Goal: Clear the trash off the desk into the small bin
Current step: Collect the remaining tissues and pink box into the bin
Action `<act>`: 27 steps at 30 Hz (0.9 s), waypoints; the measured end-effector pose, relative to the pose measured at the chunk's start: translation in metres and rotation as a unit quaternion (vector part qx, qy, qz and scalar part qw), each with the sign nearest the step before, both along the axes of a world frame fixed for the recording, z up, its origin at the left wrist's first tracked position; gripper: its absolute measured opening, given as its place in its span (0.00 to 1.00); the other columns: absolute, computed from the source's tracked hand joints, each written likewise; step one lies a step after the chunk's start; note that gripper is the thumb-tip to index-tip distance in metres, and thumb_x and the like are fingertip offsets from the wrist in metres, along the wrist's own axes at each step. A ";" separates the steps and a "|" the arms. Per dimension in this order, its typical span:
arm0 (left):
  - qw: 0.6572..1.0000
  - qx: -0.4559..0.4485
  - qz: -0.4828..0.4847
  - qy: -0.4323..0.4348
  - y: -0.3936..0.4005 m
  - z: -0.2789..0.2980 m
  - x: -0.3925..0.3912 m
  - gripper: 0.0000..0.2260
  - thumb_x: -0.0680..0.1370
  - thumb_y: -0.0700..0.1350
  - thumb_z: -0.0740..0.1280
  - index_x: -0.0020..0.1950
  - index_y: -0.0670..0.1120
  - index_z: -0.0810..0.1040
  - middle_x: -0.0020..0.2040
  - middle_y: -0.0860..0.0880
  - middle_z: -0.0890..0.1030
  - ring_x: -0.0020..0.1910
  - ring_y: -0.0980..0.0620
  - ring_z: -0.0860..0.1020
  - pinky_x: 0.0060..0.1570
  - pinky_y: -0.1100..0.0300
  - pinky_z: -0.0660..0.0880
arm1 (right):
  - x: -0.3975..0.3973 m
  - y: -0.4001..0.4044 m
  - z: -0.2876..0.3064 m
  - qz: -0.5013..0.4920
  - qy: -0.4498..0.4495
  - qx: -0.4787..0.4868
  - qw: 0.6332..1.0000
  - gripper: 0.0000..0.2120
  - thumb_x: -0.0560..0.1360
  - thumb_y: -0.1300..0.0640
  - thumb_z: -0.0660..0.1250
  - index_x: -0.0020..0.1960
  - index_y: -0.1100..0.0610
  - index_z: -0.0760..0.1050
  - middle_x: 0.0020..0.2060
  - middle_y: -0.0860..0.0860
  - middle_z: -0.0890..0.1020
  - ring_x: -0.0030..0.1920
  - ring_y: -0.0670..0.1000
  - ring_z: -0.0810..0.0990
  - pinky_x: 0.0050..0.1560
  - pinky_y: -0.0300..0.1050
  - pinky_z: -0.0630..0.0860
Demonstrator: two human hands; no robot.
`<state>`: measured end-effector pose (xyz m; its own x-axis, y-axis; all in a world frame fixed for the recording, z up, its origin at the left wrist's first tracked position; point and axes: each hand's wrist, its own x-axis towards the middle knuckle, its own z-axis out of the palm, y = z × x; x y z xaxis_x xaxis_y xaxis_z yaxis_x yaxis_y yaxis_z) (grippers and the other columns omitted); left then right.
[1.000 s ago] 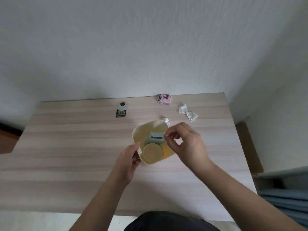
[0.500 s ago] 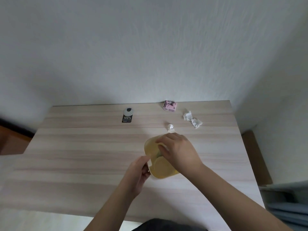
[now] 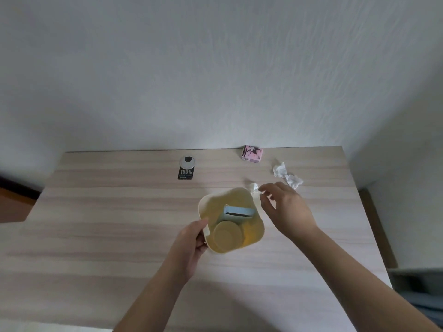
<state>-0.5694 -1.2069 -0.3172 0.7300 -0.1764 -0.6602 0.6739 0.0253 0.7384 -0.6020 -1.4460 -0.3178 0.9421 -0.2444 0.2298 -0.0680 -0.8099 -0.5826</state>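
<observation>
A small cream bin (image 3: 257,236) stands on the wooden desk (image 3: 107,224), with a light-blue box (image 3: 237,213) lying inside it. My left hand (image 3: 191,245) grips the bin's near-left rim. Just right of the bin hovers my right hand (image 3: 285,207), fingers spread and empty, its fingertips close to a small white paper ball (image 3: 253,187) behind the bin. Two crumpled white tissues (image 3: 287,174) lie farther back on the right. A pink carton (image 3: 251,154) sits at the desk's back edge. A black tag with a round top (image 3: 185,168) lies at back centre.
A white wall runs along the desk's far edge and the right side. The desk's right edge drops to the floor near a grey object (image 3: 417,283) at lower right. Bare desk surface spreads to the left of the bin.
My right hand came out of the bin and moved right and back toward the paper ball. The blue box now shows inside the bin. The left hand keeps holding the rim.
</observation>
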 end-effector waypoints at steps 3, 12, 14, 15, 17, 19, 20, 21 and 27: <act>1.000 0.011 -0.014 -0.002 0.004 0.005 0.018 0.13 0.80 0.42 0.60 0.35 0.46 0.68 0.22 0.54 0.66 0.20 0.57 0.68 0.28 0.63 0.69 | 0.025 -0.008 -0.019 -0.022 0.036 -0.010 0.999 0.09 0.75 0.59 0.66 0.54 0.55 0.78 0.43 0.52 0.82 0.41 0.54 0.81 0.39 0.48 0.78; 0.998 0.014 -0.062 -0.026 0.012 0.001 0.064 0.14 0.81 0.45 0.60 0.36 0.45 0.69 0.21 0.55 0.69 0.22 0.58 0.69 0.36 0.58 0.67 | 0.095 -0.025 -0.088 -0.015 0.327 -0.073 0.942 0.23 0.75 0.54 0.65 0.69 0.50 0.66 0.62 0.54 0.73 0.60 0.58 0.75 0.55 0.54 0.75; 0.998 0.011 -0.056 -0.030 0.010 0.000 0.071 0.14 0.81 0.45 0.61 0.35 0.46 0.69 0.21 0.54 0.68 0.22 0.58 0.69 0.40 0.56 0.66 | 0.105 -0.021 -0.101 -0.001 0.350 -0.078 0.933 0.26 0.75 0.56 0.65 0.71 0.49 0.63 0.63 0.55 0.70 0.58 0.59 0.76 0.53 0.55 0.76; 0.998 0.009 -0.055 -0.032 0.009 0.000 0.074 0.14 0.81 0.45 0.61 0.34 0.46 0.69 0.22 0.54 0.68 0.23 0.57 0.69 0.42 0.55 0.66 | 0.109 -0.019 -0.108 0.001 0.360 -0.077 0.930 0.27 0.74 0.57 0.65 0.71 0.49 0.62 0.63 0.55 0.69 0.58 0.60 0.76 0.53 0.55 0.77; 0.998 0.006 -0.059 -0.034 0.008 -0.003 0.080 0.15 0.81 0.45 0.61 0.34 0.46 0.69 0.23 0.54 0.68 0.24 0.56 0.69 0.43 0.53 0.65 | 0.115 -0.014 -0.120 0.001 0.369 -0.081 0.926 0.27 0.73 0.59 0.65 0.70 0.48 0.63 0.62 0.55 0.68 0.56 0.60 0.75 0.51 0.55 0.77; 0.998 -0.004 -0.053 -0.031 0.007 -0.008 0.086 0.15 0.79 0.47 0.63 0.33 0.47 0.69 0.23 0.54 0.67 0.25 0.55 0.67 0.41 0.53 0.64 | 0.118 -0.010 -0.130 0.000 0.362 -0.095 0.927 0.23 0.74 0.62 0.64 0.67 0.50 0.66 0.58 0.56 0.69 0.54 0.59 0.75 0.50 0.55 0.76; 0.998 -0.011 -0.048 -0.028 0.007 -0.010 0.088 0.15 0.78 0.47 0.64 0.32 0.47 0.70 0.23 0.53 0.66 0.25 0.55 0.66 0.40 0.53 0.63 | 0.118 -0.009 -0.134 -0.003 0.352 -0.101 0.931 0.21 0.74 0.64 0.64 0.65 0.52 0.68 0.56 0.56 0.70 0.53 0.59 0.75 0.49 0.54 0.77; 0.998 -0.016 -0.047 -0.027 0.006 -0.013 0.090 0.15 0.78 0.48 0.65 0.32 0.48 0.71 0.24 0.53 0.66 0.25 0.54 0.65 0.39 0.54 0.62 | 0.117 -0.010 -0.138 -0.007 0.340 -0.099 0.935 0.18 0.74 0.65 0.63 0.63 0.54 0.70 0.54 0.56 0.71 0.52 0.58 0.75 0.49 0.53 0.77; 0.999 -0.011 -0.038 -0.015 -0.007 -0.019 0.093 0.14 0.80 0.45 0.62 0.35 0.45 0.70 0.22 0.53 0.67 0.23 0.55 0.68 0.42 0.54 0.66 | 0.104 -0.037 -0.138 -0.039 0.295 -0.050 0.954 0.12 0.77 0.64 0.60 0.58 0.56 0.75 0.51 0.55 0.78 0.51 0.59 0.78 0.45 0.48 0.72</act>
